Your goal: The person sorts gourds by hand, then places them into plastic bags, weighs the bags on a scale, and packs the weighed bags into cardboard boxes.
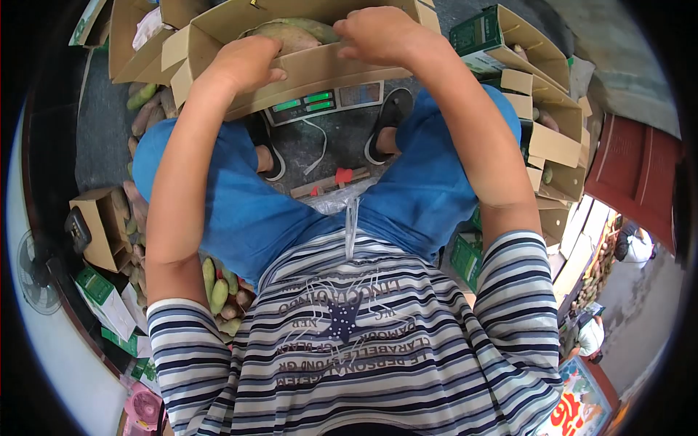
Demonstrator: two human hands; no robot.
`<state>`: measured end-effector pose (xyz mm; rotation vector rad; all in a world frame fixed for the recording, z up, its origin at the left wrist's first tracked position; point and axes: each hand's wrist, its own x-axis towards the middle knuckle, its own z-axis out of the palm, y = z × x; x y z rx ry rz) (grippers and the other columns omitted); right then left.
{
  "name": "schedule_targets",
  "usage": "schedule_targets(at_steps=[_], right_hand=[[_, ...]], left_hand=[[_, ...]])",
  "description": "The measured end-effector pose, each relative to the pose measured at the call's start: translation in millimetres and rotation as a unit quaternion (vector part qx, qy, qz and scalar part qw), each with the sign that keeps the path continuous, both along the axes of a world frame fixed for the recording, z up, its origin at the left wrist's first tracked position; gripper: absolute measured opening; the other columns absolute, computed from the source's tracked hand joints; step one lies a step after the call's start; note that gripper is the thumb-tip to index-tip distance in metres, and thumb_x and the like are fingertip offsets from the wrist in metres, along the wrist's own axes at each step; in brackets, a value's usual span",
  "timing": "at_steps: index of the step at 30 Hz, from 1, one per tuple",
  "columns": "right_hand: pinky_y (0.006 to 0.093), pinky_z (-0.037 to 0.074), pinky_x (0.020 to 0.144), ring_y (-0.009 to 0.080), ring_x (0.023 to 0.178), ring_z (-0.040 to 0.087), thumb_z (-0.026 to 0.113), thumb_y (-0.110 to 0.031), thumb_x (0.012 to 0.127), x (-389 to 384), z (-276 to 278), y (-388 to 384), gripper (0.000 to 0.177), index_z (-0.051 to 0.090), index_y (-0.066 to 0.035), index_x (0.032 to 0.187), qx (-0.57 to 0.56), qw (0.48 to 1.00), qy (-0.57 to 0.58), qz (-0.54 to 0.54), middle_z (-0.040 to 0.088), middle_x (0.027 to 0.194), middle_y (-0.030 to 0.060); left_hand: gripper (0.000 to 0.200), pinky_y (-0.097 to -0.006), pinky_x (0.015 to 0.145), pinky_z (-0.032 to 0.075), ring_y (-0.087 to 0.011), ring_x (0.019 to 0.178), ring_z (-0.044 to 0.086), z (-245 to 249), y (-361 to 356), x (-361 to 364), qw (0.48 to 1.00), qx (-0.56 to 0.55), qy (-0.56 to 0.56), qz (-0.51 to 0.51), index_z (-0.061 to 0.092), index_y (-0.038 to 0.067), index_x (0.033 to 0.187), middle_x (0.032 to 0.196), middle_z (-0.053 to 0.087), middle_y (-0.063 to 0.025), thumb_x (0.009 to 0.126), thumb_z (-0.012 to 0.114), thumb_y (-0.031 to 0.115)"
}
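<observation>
Near the top of the head view, a cardboard box holds large brownish-green produce, long and rounded. My left hand bends over the near wall of the box, its thumb against the outer face and its fingers by the produce. Over the right part of the same wall, my right hand is curled, fingertips close to the produce's right end. Both hands appear closed on the wall; some fingertips are hidden inside. Below the box, a scale shows lit green displays between my feet.
Open cartons with produce line the right side. Loose produce lies at left, more beside my left leg. Another carton and a fan stand far left. A red-brown panel and people appear at right.
</observation>
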<state>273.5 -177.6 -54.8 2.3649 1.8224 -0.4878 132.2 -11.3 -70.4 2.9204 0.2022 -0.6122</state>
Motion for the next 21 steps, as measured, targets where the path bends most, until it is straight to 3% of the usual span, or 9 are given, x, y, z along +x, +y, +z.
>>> schedule_targets(at_steps=[21], right_hand=[[0.0396,0.052,0.075,0.0291,0.089,0.065,0.068,-0.025,0.077,-1,-15,0,0.024,0.069,-0.006,0.092,0.031,0.998,-0.028,0.037,0.068,0.091,0.0133]], left_hand=[[0.041,-0.0446,0.085,0.045,-0.0355,0.102,0.055,0,-3,2,1.0,0.004,-0.005,-0.006,0.054,0.003,0.107,0.104,0.06,-0.0182,0.078,0.068,0.028]])
